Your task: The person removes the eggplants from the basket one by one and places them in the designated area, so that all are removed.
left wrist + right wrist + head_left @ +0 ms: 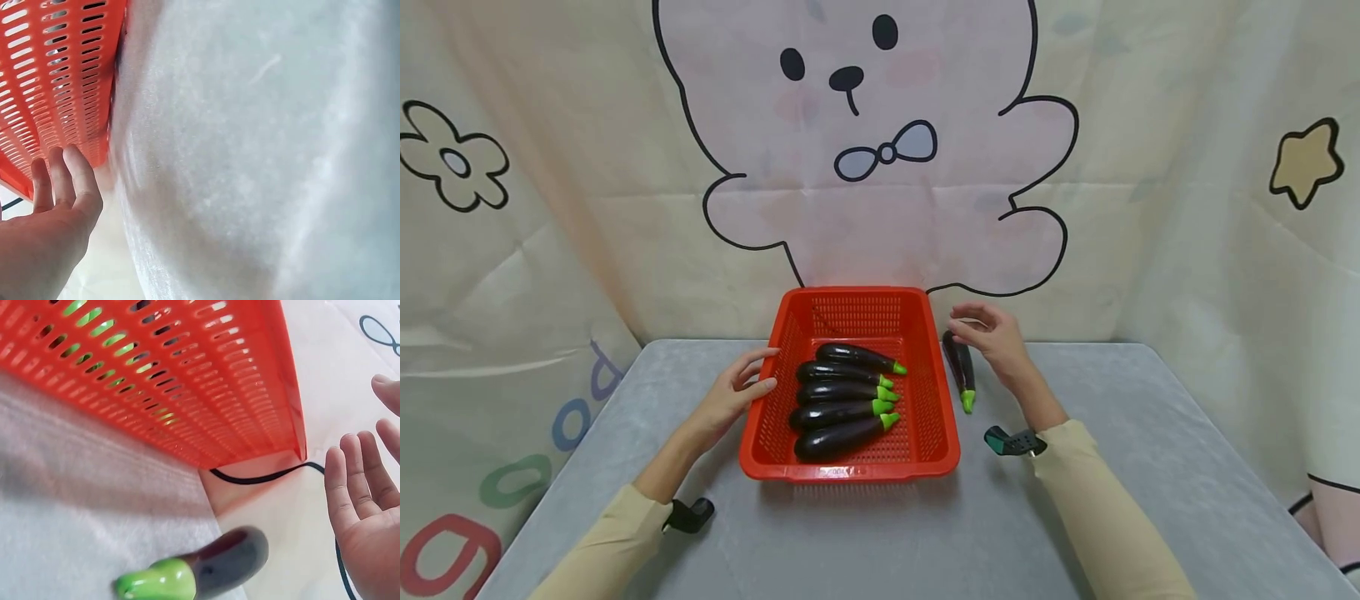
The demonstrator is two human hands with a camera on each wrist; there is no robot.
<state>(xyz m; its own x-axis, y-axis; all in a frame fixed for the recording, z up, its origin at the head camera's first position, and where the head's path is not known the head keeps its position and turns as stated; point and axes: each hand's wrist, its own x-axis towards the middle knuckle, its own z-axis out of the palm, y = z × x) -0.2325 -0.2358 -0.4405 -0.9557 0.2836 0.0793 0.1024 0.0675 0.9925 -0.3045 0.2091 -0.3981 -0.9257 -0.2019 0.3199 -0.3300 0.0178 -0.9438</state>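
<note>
1. Head view, nearest: beige sleeves [617, 542] reach in from the near left and near right over a gray table [850, 546], with a dark wrist device [690, 515] at each cuff
2. A little farther, mid-table, sits a red basket [859, 473] with slotted walls
3. Five eggplants [838, 392] lie inside it in a row from near to far, green stem ends toward the right
4. Just right of the basket, a lone eggplant [958, 367] lies on the table, stem end near, dark rounded end at the far table edge; the basket's right wall stands between it and the five
5. Farthest, a pale cloth backdrop [1195, 267] rises behind, printed with a large cartoon animal [880, 225], a flower [455, 162] at left and a star [1306, 162] at right
6. Left hand [732, 398]: open, fingers slightly bent, thumb and fingertips at the basket's left rim; whether they press on it, I cannot tell
7. Right hand [994, 335], farther: loosely open and gripping nothing, above the lone eggplant's far end; the right wrist view shows its fingers apart from that eggplant
</note>
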